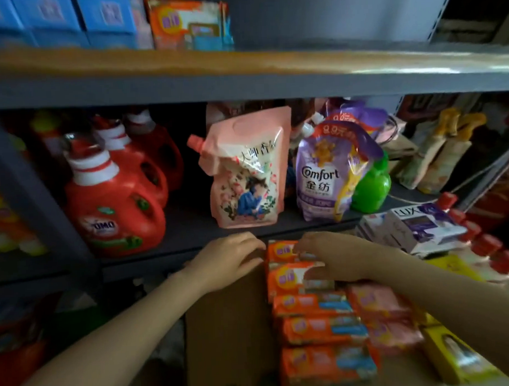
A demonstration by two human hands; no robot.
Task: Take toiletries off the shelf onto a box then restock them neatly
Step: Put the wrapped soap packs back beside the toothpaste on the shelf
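Observation:
Several orange soap packs (315, 329) lie in a row on a brown cardboard box (226, 332) in front of the shelf. My left hand (229, 257) presses against the left side of the two farthest orange packs (282, 267). My right hand (333, 253) lies over their right side, fingers curled on them. Pink soap packs (381, 306) and yellow packs (455, 356) lie to the right on the box. On the upper shelf (243, 63) stand blue boxes (54, 20) and one more orange pack (184, 22).
The middle shelf holds red OMO detergent jugs (115, 203), a pink refill pouch (247, 175), a purple Comfort pouch (325, 176) and a green bottle (373, 188). White LUX soap boxes (416, 227) and red-capped bottles (480, 237) sit at the right.

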